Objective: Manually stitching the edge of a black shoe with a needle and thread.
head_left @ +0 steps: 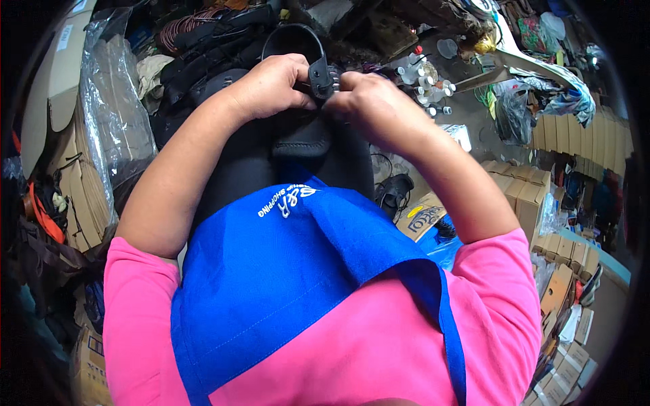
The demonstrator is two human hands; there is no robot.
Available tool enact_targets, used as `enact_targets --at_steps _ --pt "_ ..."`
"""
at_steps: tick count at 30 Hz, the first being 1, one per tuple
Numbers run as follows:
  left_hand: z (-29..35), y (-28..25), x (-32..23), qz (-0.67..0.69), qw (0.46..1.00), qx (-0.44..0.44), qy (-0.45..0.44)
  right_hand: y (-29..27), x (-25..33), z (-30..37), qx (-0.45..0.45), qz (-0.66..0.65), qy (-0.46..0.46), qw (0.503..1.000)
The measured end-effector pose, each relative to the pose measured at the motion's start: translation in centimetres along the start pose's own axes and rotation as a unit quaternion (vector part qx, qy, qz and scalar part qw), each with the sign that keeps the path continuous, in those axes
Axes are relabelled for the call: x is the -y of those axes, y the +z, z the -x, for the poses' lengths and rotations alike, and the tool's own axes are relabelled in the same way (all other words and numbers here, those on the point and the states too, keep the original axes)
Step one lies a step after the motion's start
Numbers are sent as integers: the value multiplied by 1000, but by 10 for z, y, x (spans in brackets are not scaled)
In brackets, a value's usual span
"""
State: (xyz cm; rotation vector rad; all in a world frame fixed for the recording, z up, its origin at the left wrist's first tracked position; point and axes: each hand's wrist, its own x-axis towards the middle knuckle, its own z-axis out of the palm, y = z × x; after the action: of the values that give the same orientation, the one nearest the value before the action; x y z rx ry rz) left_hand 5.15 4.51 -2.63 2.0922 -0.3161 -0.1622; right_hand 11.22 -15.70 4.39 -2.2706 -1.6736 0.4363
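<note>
A black strapped sandal (301, 146) lies over my dark-clad lap, its stitched end toward me and a looped strap (320, 76) standing up at the far side. My left hand (274, 86) is closed on the sandal beside that strap, thumb and fingers bent around its left side. At the right side, my right hand (374, 107) pinches at the strap with curled fingers, slightly blurred. What lies between the right fingertips is hidden. A blue apron (271, 257) covers my front below the sandal.
Clear bottles (426, 81) with light caps stand on the floor to the right. Cardboard boxes (521, 186) are stacked farther right. Clear plastic sheeting (112, 101) hangs along the left, near dark piled material (210, 61). A dark cable bundle (395, 193) lies near my right leg.
</note>
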Motion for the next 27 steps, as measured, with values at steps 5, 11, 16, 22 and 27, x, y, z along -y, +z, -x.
enact_targets --at_steps 5,11,16,22,27 --pt "8 7 -17 -109 972 -208 10 19 -11 0 -33 -116 26 992" --pt "54 18 -52 -96 974 -189 -78 18 -20 31 -22 -442 250 861" --pt "47 22 -39 -98 985 -139 -30 24 -37 50 -99 -766 144 618" --pt "59 -3 -59 -20 987 -17 -157 22 -44 51 -88 -801 163 569" --pt "65 -26 -39 -258 933 -239 -73 43 -33 47 -111 -402 249 874"
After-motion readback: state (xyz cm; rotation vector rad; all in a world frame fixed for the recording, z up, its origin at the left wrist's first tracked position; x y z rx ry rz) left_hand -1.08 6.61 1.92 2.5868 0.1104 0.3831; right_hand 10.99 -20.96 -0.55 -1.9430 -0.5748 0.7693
